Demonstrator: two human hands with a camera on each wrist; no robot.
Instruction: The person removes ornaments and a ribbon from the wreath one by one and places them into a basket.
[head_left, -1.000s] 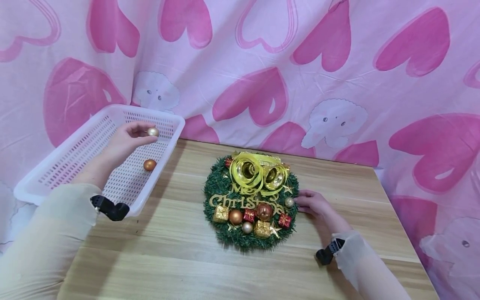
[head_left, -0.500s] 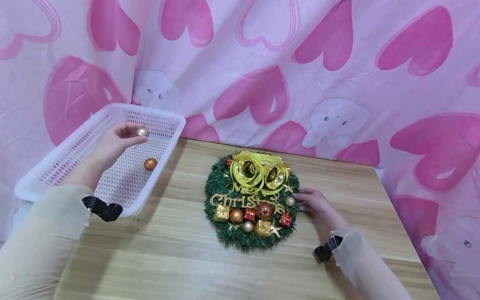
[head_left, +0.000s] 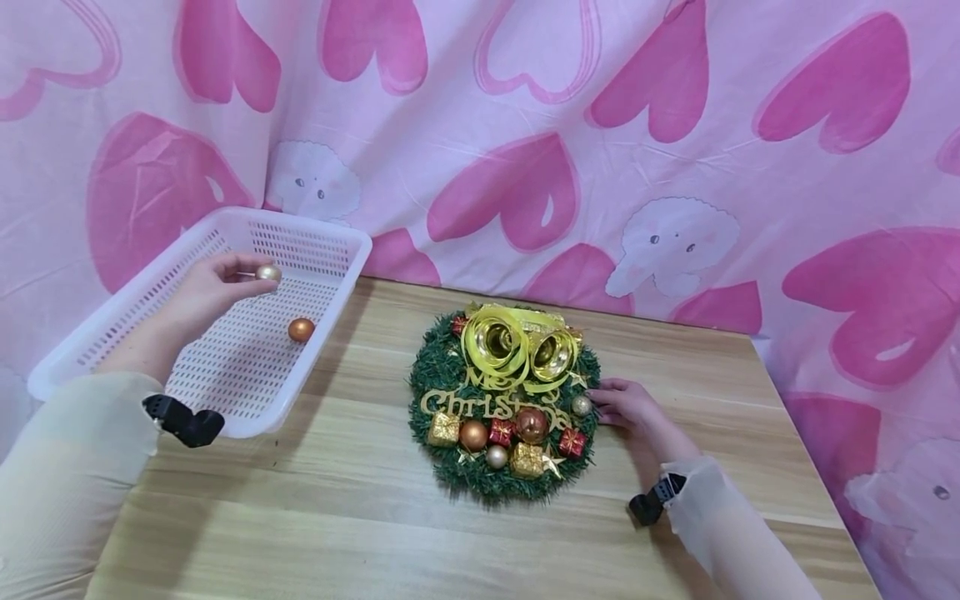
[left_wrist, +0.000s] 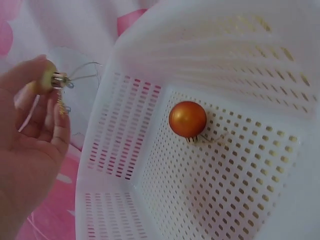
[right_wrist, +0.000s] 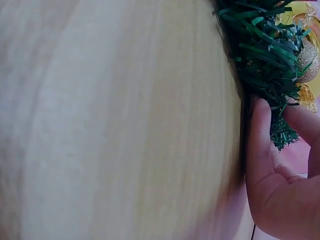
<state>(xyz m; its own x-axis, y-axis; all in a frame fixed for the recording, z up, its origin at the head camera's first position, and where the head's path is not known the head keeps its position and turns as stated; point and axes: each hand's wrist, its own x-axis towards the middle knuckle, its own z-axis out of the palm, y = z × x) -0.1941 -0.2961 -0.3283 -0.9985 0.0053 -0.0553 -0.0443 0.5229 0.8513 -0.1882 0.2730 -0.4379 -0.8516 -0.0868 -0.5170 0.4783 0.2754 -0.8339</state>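
Note:
My left hand (head_left: 210, 296) hovers over the white perforated basket (head_left: 142, 317) and pinches a small pale gold bauble (head_left: 267, 272) between thumb and fingertips; in the left wrist view the bauble (left_wrist: 46, 80) shows its metal cap and wire loop. An orange bauble (head_left: 301, 330) lies on the basket floor, also visible as the orange ball (left_wrist: 187, 119). A green Christmas wreath (head_left: 502, 400) with gold bells, ribbon, gift boxes and balls lies flat on the wooden table. My right hand (head_left: 626, 408) rests against the wreath's right edge, fingers (right_wrist: 262, 145) touching the green needles (right_wrist: 265, 55).
The wooden table (head_left: 337, 517) ends at a pink heart-print cloth (head_left: 675, 125) behind and to the right. The basket overhangs the table's left edge. Black wrist cameras (head_left: 183, 421) sit on both cream sleeves.
My left hand has carried the pale gold bauble leftward and slightly lower, deeper over the basket. The right hand and the wreath have stayed put.

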